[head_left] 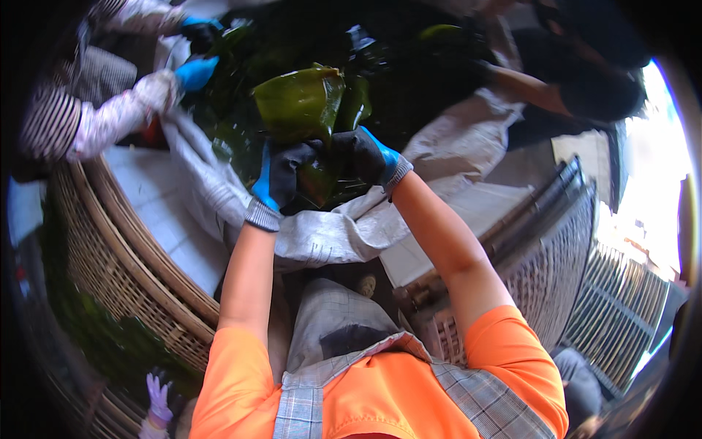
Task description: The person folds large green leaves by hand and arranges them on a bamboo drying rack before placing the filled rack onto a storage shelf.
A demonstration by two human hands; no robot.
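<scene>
A broad, glossy green piece of kelp point(296, 106) stands up over a dark heap of wet kelp point(409, 88) in front of me. My left hand point(284, 174), in a blue and black glove with a grey cuff, is closed on the lower part of this piece. Close beside it my right hand point(369, 157), gloved the same way, also grips the kelp, with a narrower fold rising above it. Both sets of fingertips are partly hidden among the dark leaves.
A pale woven sack sheet point(322, 238) edges the heap. Wicker baskets point(131, 271) stand at left and right point(548, 249). A co-worker's blue glove point(196, 73) reaches in from the left, another person's bare arm point(526, 88) from the right. A purple glove point(158, 399) shows at lower left.
</scene>
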